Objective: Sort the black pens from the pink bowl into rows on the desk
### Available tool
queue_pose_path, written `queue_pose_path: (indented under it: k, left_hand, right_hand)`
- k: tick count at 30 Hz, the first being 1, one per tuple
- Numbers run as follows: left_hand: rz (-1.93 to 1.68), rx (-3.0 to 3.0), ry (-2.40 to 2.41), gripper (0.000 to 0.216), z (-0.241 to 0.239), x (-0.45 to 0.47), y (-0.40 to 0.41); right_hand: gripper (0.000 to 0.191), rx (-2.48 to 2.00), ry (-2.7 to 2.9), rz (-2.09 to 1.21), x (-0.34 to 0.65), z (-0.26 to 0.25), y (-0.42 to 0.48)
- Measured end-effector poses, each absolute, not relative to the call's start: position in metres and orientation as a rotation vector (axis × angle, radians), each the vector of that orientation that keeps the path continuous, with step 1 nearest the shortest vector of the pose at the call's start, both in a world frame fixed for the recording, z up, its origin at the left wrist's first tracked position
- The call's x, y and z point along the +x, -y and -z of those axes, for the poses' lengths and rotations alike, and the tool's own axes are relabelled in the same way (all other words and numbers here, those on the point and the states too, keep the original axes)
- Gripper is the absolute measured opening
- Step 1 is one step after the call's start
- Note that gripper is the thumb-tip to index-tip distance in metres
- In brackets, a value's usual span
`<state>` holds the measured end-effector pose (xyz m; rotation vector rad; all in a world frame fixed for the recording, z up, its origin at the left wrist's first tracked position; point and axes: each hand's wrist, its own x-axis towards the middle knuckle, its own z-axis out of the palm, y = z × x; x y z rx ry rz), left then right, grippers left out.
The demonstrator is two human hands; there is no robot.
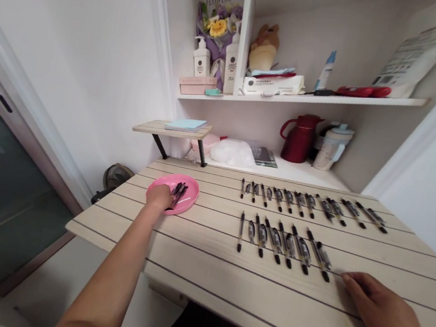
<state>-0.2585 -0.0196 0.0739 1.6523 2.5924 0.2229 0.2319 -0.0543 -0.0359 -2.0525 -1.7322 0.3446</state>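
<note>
My left hand [159, 196] reaches into a pink plate [191, 198] at the left of the wooden table [203, 269]. Its fingers are curled over several black pens [178, 194] lying in the plate. Whether they grip a pen I cannot make out. My right hand [374, 303] rests flat on the table at the right, fingers stretched out, its fingertips just right of the near row of pens [284, 240]. A longer far row of pens [313, 204] lies behind it. All the laid-out pens are black and roughly parallel.
A small raised shelf [172, 129] with a blue notebook [185, 124] stands at the table's back left. Behind are a red jug [300, 137], a white kettle [332, 146] and a wall shelf [304, 97] with bottles and boxes. A glass door [0, 181] is at the left.
</note>
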Motion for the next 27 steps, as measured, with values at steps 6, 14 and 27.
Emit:
queue_pose_path:
  k: [6, 14, 27]
  left_hand:
    - [-0.582, 1.931, -2.453, 0.032, -0.079, -0.221, 0.028]
    - [-0.938, 2.059, -1.374, 0.021, -0.05, -0.098, 0.052]
    - [-0.739, 0.893, -0.919, 0.026, -0.025, 0.005, 0.058]
  right_hand:
    - [0.031, -2.01, 1.738, -0.29, 0.214, 0.019, 0.059]
    - [0.033, -2.172, 1.817, -0.193, 0.176, 0.003, 0.063]
    - [0.022, -1.57, 1.751, -0.524, 0.138, -0.011, 0.102]
